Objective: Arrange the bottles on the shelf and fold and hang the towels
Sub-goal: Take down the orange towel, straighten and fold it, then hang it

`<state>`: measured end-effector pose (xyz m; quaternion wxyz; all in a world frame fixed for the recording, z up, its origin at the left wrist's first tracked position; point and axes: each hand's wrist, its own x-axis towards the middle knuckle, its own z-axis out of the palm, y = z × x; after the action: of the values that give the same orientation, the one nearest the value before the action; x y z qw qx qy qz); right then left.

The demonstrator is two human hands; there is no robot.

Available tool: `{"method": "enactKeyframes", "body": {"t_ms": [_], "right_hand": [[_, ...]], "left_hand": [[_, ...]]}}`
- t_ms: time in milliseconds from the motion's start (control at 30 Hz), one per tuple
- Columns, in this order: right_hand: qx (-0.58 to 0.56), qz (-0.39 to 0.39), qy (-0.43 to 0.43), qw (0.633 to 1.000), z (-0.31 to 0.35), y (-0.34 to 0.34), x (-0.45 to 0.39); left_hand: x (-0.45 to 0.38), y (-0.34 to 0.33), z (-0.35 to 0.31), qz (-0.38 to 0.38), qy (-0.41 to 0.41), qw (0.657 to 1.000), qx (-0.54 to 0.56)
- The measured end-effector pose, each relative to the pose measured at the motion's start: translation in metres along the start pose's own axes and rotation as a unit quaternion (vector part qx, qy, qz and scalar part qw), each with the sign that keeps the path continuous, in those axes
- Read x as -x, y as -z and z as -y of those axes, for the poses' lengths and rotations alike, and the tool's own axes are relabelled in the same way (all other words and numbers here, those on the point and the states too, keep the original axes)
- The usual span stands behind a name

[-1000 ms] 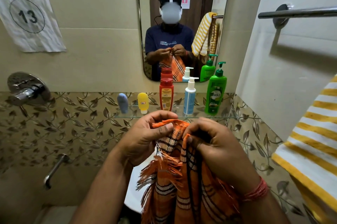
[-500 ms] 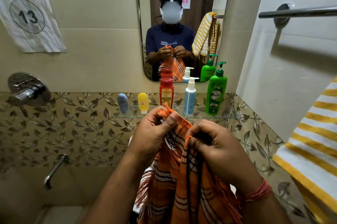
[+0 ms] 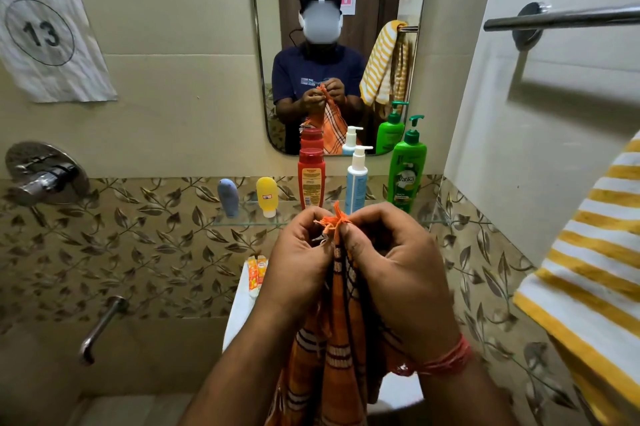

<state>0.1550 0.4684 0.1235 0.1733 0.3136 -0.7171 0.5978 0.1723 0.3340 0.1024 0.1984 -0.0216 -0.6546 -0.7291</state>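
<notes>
Head view, looking forward and down in a tiled bathroom; left hand [image 3: 300, 262] and right hand [image 3: 394, 266] raised together at centre, knuckles nearly touching; both grips clenched on the top edge of an orange checked towel [image 3: 341, 349], fingers curled around the bunched cloth; orange fringe [image 3: 334, 219] sticking up between the two hands; rest of the towel hanging straight down between the forearms, out past the bottom edge; red thread band [image 3: 446, 356] around the right wrist.

Just behind the hands, a glass shelf [image 3: 242, 219] fixed to the leaf-patterned wall; standing upright on it in a row, left to right: small blue-grey tube [image 3: 228, 197], small yellow tube [image 3: 267, 196], red bottle [image 3: 311, 177], white and blue pump bottle [image 3: 356, 179], green pump bottle [image 3: 406, 169]; lower parts of the three tall ones partly hidden by the hands.

Above the shelf, a mirror [image 3: 263, 44] reflecting the person, the towel and the bottles; at upper right, a bare chrome towel bar [image 3: 561, 18]; at right edge, a yellow and white striped towel [image 3: 588, 269], its support out of view; at left, a paper sign [image 3: 45, 34] marked 13, a chrome wall valve [image 3: 43, 174] and a spout [image 3: 100, 328].
</notes>
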Motion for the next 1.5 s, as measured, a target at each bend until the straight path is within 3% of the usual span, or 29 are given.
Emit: {"method": "enactKeyframes", "body": {"t_ms": [233,433,633,800,1067,1200,1500], "right_hand": [[-0.035,-0.036,-0.039,0.998,-0.003,-0.010,0.000],[-0.014,-0.057,-0.039,0.998,-0.010,-0.014,-0.002],[0.034,-0.049,-0.028,0.998,-0.013,-0.012,-0.008],[0.000,-0.032,-0.047,0.998,-0.020,-0.008,-0.010],[-0.021,0.152,-0.044,0.987,-0.039,-0.012,0.019],[0.061,0.192,-0.016,0.979,-0.055,-0.010,0.027],[0.136,0.289,-0.061,0.946,-0.078,0.007,0.027]], "left_hand": [[0.001,-0.007,0.004,-0.040,0.073,0.989,0.124],[0.002,-0.007,0.007,-0.044,0.085,0.979,0.181],[0.003,-0.001,0.006,0.005,0.043,0.991,0.128],[-0.001,0.003,0.004,-0.009,0.017,0.996,0.083],[-0.019,0.017,-0.013,-0.092,-0.006,0.995,0.045],[-0.027,0.021,-0.017,-0.146,-0.016,0.987,0.069],[-0.042,0.045,-0.014,-0.265,0.004,0.960,0.090]]}}
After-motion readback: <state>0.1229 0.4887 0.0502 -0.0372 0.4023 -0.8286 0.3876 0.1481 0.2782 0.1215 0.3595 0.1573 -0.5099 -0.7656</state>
